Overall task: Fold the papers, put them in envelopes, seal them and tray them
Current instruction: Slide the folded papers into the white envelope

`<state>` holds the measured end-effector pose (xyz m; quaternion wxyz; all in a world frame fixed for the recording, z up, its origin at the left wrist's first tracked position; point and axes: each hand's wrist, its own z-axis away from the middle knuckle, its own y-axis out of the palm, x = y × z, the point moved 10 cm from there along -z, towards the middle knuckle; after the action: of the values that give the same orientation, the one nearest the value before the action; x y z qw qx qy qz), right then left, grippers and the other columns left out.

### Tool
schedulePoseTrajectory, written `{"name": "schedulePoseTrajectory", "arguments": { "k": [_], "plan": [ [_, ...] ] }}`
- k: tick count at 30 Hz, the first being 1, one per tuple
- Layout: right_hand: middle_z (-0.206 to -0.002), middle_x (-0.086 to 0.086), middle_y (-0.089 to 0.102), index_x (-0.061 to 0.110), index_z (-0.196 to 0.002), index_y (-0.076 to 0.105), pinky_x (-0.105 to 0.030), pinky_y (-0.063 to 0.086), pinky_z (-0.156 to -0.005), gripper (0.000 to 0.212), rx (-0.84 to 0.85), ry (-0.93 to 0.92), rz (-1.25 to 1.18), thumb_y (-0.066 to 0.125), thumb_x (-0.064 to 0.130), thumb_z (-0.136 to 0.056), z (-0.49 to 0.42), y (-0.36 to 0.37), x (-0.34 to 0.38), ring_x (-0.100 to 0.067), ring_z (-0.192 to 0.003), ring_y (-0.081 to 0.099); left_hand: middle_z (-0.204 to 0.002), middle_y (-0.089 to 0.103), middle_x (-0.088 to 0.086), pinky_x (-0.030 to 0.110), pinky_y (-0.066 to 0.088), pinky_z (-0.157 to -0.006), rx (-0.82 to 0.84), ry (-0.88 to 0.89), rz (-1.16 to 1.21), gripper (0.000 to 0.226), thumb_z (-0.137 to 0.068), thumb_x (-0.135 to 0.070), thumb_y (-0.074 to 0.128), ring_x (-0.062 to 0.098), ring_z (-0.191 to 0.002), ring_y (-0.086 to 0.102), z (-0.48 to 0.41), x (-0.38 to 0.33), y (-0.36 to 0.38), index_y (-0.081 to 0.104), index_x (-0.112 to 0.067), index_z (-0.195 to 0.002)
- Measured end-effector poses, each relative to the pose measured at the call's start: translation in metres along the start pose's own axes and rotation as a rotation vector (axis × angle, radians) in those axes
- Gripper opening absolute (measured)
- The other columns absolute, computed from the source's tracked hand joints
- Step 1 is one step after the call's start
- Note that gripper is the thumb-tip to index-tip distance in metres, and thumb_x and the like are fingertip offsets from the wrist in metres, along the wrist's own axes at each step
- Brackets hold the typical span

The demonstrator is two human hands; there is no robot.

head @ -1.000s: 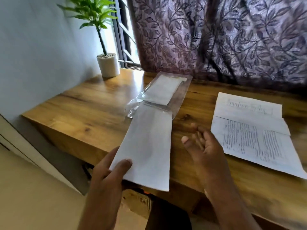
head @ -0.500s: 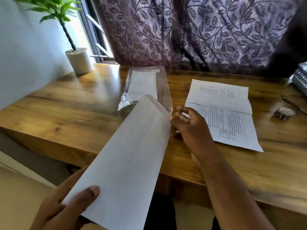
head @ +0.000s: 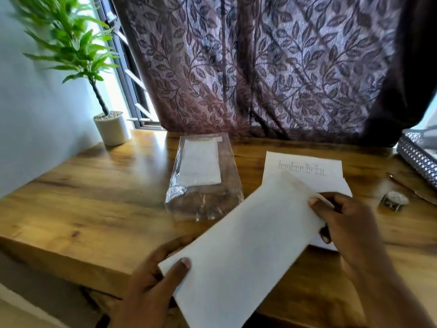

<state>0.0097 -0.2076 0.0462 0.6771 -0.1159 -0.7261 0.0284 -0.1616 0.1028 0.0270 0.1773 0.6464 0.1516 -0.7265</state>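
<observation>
Behind the wooden desk (head: 94, 209) hangs a leaf-patterned curtain (head: 260, 67), and a potted plant (head: 113, 129) stands at the upper left by the window.

A second ago only the left hand (head: 151, 287) had the white envelope (head: 248, 245), and the right hand (head: 350, 230) hovered open over the wood. Half a second ago the right was reaching for the envelope's far end. Now both hold it. The left grips the near corner at the lower middle of the frame, thumb on top. The right pinches the far end, thumb above and fingers curled beneath.

The envelope has also swung over toward the right of the frame. Its far end now lies above the folded printed paper (head: 307, 166), which rests on the desk and is partly covered. From where I stand that looks like getting the mouth ready for the sheet, so the stuffing step is about to start. Sealing and traying are yet to be done for this one.

The clear plastic packet (head: 203, 204) lies in the middle of the desk, open toward the person. A white stack of envelopes (head: 199, 164) fills its far half, and its near half is crumpled and see-through. The held envelope looks flat, but I cannot tell whether its flap is open or whether anything is inside.

At the right edge the corner of a silver mesh tray (head: 418, 155) shows, too cut off to see what it holds. Near it a small pale object (head: 393, 200) sits on the wood.
</observation>
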Motion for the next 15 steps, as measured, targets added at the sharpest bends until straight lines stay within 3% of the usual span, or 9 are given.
{"name": "schedulePoseTrajectory", "arguments": {
  "k": [2, 4, 6, 9, 12, 15],
  "plan": [
    [-0.102, -0.004, 0.071, 0.013, -0.106, 0.067, -0.035, 0.055, -0.053, 0.01, -0.004, 0.007, 0.086, 0.064, 0.018, -0.097, -0.013, -0.012, -0.002, -0.028, -0.074, 0.067, -0.097, 0.077, -0.003, 0.033, 0.062, -0.069, -0.026, 0.071, -0.119, 0.03, -0.087, -0.014, 0.076, 0.017, -0.085, 0.074, -0.026, -0.012, 0.012, 0.073, -0.036, -0.107],
    [-0.099, -0.003, 0.07, 0.013, -0.106, 0.065, -0.043, 0.06, -0.062, 0.009, -0.012, 0.041, 0.108, 0.064, 0.014, -0.097, -0.026, -0.023, -0.006, -0.029, -0.081, 0.069, -0.103, 0.075, -0.005, 0.043, 0.062, -0.076, -0.067, 0.144, -0.222, 0.03, -0.09, -0.023, 0.071, 0.016, -0.087, 0.073, -0.05, -0.027, 0.023, 0.066, -0.045, -0.11],
    [-0.098, -0.004, 0.068, 0.012, -0.108, 0.065, -0.04, 0.058, -0.062, 0.011, -0.037, 0.083, 0.166, 0.065, 0.014, -0.097, -0.038, -0.033, -0.017, -0.027, -0.084, 0.068, -0.109, 0.073, -0.005, 0.045, 0.061, -0.081, -0.098, 0.24, -0.379, 0.025, -0.093, -0.035, 0.066, 0.014, -0.093, 0.07, -0.073, -0.041, 0.033, 0.063, -0.045, -0.115],
    [-0.085, -0.007, 0.068, 0.009, -0.093, 0.068, -0.038, 0.052, -0.063, 0.008, -0.128, 0.082, 0.373, 0.068, 0.017, -0.094, -0.05, -0.054, -0.033, -0.028, -0.077, 0.064, -0.136, 0.059, -0.002, 0.045, 0.051, -0.097, -0.172, 0.428, -0.913, 0.041, -0.096, -0.05, 0.053, 0.019, -0.119, 0.058, -0.097, -0.064, 0.065, 0.052, -0.038, -0.134],
    [-0.073, 0.0, 0.062, 0.016, -0.078, 0.065, -0.034, 0.041, -0.06, 0.014, -0.168, 0.091, 0.488, 0.069, 0.017, -0.091, -0.051, -0.063, -0.036, -0.024, -0.071, 0.059, -0.154, 0.033, 0.001, 0.05, 0.037, -0.108, 0.021, 0.234, -1.379, 0.057, -0.098, -0.059, 0.039, 0.03, -0.14, 0.033, -0.124, -0.032, 0.098, 0.025, -0.038, -0.149],
    [-0.07, 0.01, 0.055, 0.021, -0.08, 0.062, -0.032, 0.034, -0.058, 0.014, -0.167, 0.055, 0.529, 0.069, 0.016, -0.091, -0.053, -0.061, -0.029, -0.02, -0.069, 0.054, -0.155, 0.035, 0.001, 0.051, 0.027, -0.114, 0.067, 0.23, -1.536, 0.055, -0.098, -0.06, 0.027, 0.032, -0.142, 0.026, -0.15, -0.008, 0.1, 0.025, -0.035, -0.148]
  ]
}}
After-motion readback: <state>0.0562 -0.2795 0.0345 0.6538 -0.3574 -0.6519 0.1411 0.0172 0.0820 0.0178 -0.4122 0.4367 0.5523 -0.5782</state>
